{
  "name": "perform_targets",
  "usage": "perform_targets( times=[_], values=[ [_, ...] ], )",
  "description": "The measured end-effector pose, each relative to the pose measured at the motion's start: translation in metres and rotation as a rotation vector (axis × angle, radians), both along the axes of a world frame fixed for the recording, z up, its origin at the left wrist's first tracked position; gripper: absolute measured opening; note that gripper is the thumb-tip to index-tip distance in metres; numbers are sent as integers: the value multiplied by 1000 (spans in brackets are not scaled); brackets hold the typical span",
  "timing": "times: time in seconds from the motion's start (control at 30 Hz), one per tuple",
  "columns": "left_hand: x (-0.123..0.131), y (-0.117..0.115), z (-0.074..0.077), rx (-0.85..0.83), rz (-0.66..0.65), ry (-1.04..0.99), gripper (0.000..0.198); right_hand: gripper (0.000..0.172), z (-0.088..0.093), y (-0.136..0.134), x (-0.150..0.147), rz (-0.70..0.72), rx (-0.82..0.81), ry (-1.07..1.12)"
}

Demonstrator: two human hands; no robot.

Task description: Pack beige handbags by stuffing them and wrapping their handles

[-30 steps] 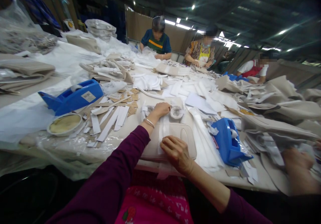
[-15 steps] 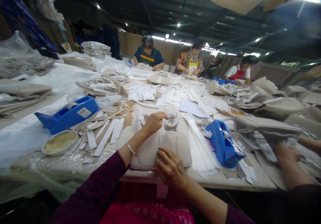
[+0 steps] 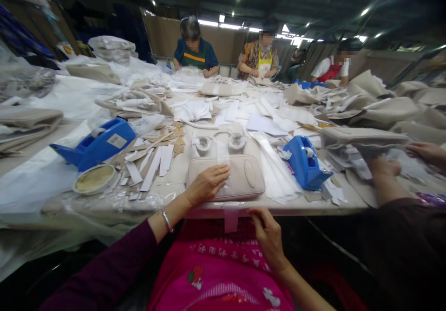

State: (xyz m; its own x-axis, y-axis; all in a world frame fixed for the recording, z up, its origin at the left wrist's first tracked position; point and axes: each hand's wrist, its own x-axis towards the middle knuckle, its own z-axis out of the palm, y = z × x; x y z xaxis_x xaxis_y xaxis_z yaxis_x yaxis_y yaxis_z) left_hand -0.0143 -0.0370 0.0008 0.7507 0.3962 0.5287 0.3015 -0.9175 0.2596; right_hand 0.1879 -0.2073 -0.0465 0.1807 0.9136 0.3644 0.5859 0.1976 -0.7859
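A beige bag (image 3: 205, 171) lies flat on the table in front of me, with a pale wrap running over its middle. Two white-wrapped rings (image 3: 202, 145) show just behind its body. My left hand (image 3: 211, 181) rests on the bag and the wrap, fingers stretched out flat. At the table's front edge hangs a translucent strip (image 3: 231, 220). My right hand (image 3: 266, 232) is just right of that strip, below the bag, with thumb and fingers bent together. Whatever its fingertips hold, if anything, is too small to make out.
Blue tape dispensers stand on the left (image 3: 101, 146) and right (image 3: 304, 165). A round dish (image 3: 95, 179) and white card strips (image 3: 151, 169) lie left of the bag. White sheets (image 3: 275, 176) lie right. A co-worker's hands (image 3: 386, 167) work at far right; several people sit across the table.
My left hand has come down from above the rings onto the bag. My right hand has left the bag's front and moved down and right, to the table edge. The view has shifted.
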Motion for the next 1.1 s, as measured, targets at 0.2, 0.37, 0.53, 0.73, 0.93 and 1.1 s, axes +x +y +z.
perform_targets(
  times=[0.2, 0.37, 0.53, 0.73, 0.93, 1.1],
  values=[
    [-1, -4, 3, -21, 1, 1, 35, 26, -43, -15, -38, 138, -18, 353],
    [-1, -5, 3, -16, -6, -15, 35, 43, -20, -30, -43, 251, 146, 77],
    [-1, -6, 1, -1, 2, -22, 37, 32, 9, -27, -37, 327, 411, -307],
    [-2, -7, 1, 20, 5, 5, 35, 20, 37, -23, -46, 224, 503, -519],
    [-2, -6, 2, 18, 34, 39, 39, 19, 54, -32, -53, 282, 489, -491],
    [-1, -5, 2, 19, 43, 65, 39, 21, 55, -39, -56, 317, 484, -440]
  ],
)
